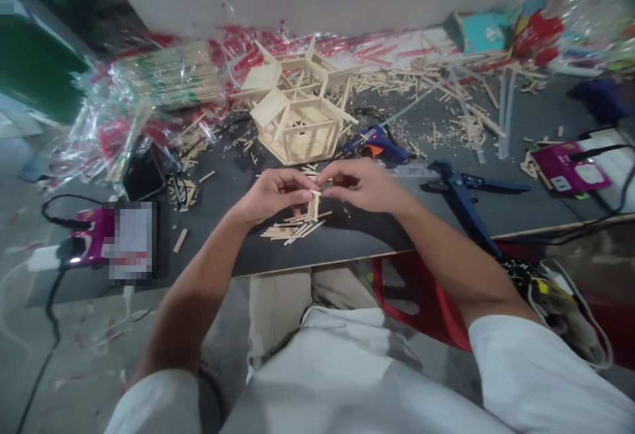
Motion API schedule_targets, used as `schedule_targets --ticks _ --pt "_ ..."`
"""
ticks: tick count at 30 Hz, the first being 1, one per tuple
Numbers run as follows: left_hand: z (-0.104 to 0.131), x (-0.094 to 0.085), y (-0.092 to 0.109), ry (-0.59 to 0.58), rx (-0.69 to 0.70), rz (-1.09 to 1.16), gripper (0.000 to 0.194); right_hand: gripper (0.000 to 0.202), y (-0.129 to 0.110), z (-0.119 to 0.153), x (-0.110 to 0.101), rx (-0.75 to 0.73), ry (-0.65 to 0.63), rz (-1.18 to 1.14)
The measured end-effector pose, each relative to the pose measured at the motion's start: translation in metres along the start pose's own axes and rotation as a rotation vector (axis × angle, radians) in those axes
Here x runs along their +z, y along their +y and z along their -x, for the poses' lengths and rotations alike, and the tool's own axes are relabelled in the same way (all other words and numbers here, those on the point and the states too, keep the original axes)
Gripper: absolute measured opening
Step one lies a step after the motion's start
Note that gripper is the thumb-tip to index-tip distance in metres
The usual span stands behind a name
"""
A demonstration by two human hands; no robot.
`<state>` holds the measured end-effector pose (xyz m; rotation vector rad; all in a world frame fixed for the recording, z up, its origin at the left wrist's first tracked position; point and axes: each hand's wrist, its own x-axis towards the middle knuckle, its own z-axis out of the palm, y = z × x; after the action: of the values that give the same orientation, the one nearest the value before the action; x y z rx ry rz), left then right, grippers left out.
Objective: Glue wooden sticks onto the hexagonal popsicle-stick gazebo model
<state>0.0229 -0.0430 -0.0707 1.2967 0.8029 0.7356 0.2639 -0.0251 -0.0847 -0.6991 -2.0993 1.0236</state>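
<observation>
Between my fingertips is a small wooden stick piece [313, 206], pale and narrow, held over the near part of the table. My left hand [275, 196] pinches it from the left, thumb pressed against its top. From the right, my right hand [354, 186] closes thumb and forefinger at the same top end; whether a second tiny piece is in that pinch I cannot make out. Loose short sticks [292, 230] lie in a pile just below. Behind my hands stands a wooden stick model [302, 130] with angled roof panels. A blue glue gun [381, 143] lies right of the model.
A blue cutter tool [459, 196] lies right of my hands. Purple power strips [570, 168] sit at both sides, with cables. A phone [131, 242] lies front left, a black object [143, 168] behind it. Bundled sticks in plastic [169, 77] and scattered offcuts [397, 81] cover the back.
</observation>
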Motion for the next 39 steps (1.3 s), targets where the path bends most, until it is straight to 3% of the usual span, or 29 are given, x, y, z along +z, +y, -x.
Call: schedule_targets --ticks 3,9,14,21,27,34,39 --pt "0.000 0.001 0.002 0.026 -0.008 -0.026 0.050 0.020 0.005 0.000 0.005 0.057 -0.031 -0.114" --pt "-0.002 0.000 -0.004 0.062 0.047 -0.007 0.048 0.024 0.009 -0.001 0.002 0.037 0.069 -0.103" --pt "-0.005 -0.004 -0.009 0.215 0.090 -0.027 0.048 0.020 0.005 -0.001 -0.004 0.062 0.183 -0.015" --pt "-0.008 -0.004 -0.010 0.366 0.077 -0.032 0.042 0.015 -0.004 -0.001 -0.004 0.047 0.202 -0.050" --pt "-0.008 -0.002 -0.010 0.399 0.080 -0.050 0.037 0.027 -0.002 0.000 0.005 0.195 0.213 -0.110" --pt "-0.008 -0.002 -0.012 0.396 0.068 -0.088 0.040 0.027 0.008 -0.002 0.016 -0.032 0.254 0.091" --pt "-0.007 -0.002 -0.011 0.379 0.052 -0.113 0.043 0.031 0.012 -0.002 0.021 -0.032 0.275 0.124"
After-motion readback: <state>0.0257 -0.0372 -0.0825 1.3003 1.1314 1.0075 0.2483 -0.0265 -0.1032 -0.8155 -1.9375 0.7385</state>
